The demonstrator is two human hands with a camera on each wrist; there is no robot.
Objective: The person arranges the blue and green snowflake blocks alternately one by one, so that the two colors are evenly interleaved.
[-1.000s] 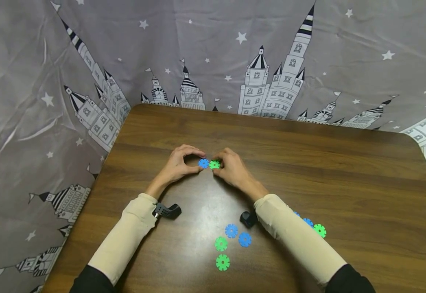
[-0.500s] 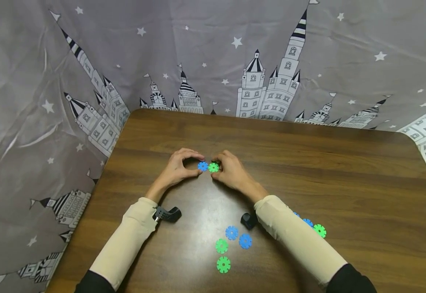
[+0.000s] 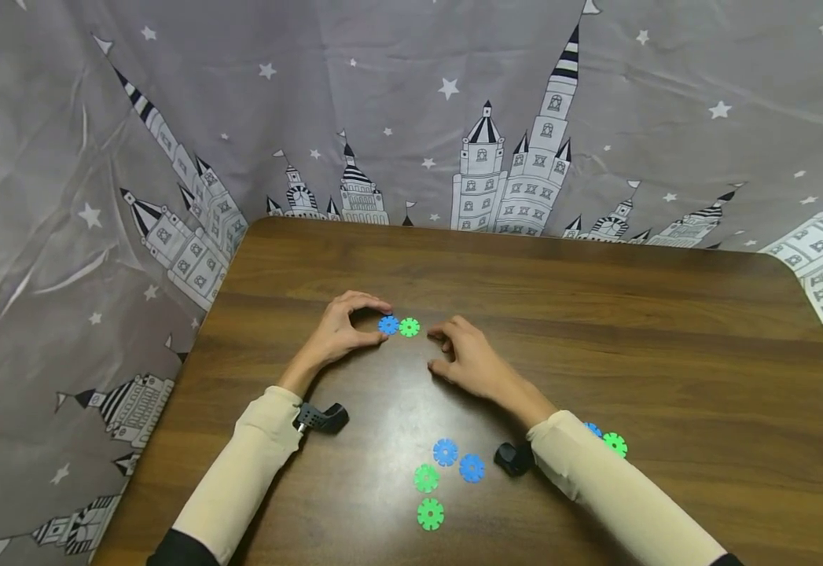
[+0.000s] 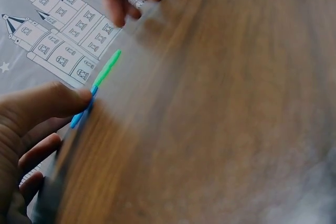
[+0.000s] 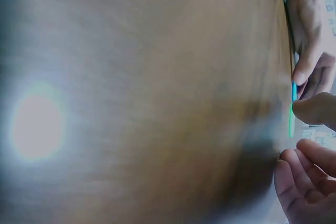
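Thumb and fingers of my left hand (image 3: 336,330) pinch a blue notched disc (image 3: 387,325) by its edges. Joined to that disc's right side is a green notched disc (image 3: 409,327). The left wrist view shows the blue disc (image 4: 83,114) under the thumb and the green disc (image 4: 106,68) sticking out beyond it, edge-on. Just right of the pair, my right hand (image 3: 478,362) holds nothing, its thumb and fingers apart and loosely bent. In the right wrist view, its thumb appears close to the green disc (image 5: 291,120).
Nearer the front of the wooden table (image 3: 666,338) lie two blue discs, one a blue disc (image 3: 472,468), and two green discs, one a green disc (image 3: 430,514). Beside the right sleeve are another green disc (image 3: 615,445) and a partly hidden blue disc (image 3: 593,429). A printed curtain hangs behind.
My right hand has let go of the green disc and drawn back to the right. My left hand still holds the joined pair by the blue disc.
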